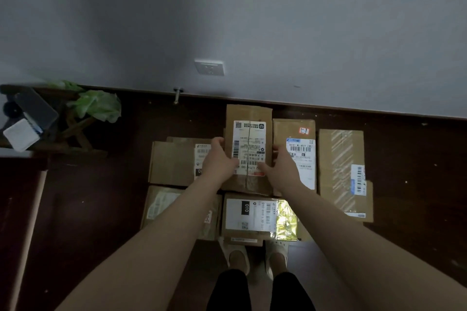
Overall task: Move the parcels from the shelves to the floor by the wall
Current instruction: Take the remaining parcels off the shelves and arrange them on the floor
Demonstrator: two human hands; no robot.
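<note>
Head view: left hand (219, 156) and right hand (283, 165) grip parcel (249, 144).

**Parcels clustering on the dark floor**

The dark wooden floor (113, 197) is carrying cardboard parcels near the wall (252, 20). The left parcel (171, 164) is lying behind the lower-left parcel (174, 206). The 010-labelled box (252, 217) is sitting just before two slippered feet (237, 256). The blue-labelled parcel (300, 156) and the taped parcel (338, 166) are lying side by side at right. The middle parcel (249, 118) is overlapping its neighbours; whether it is touching the floor cannot be told.
</note>
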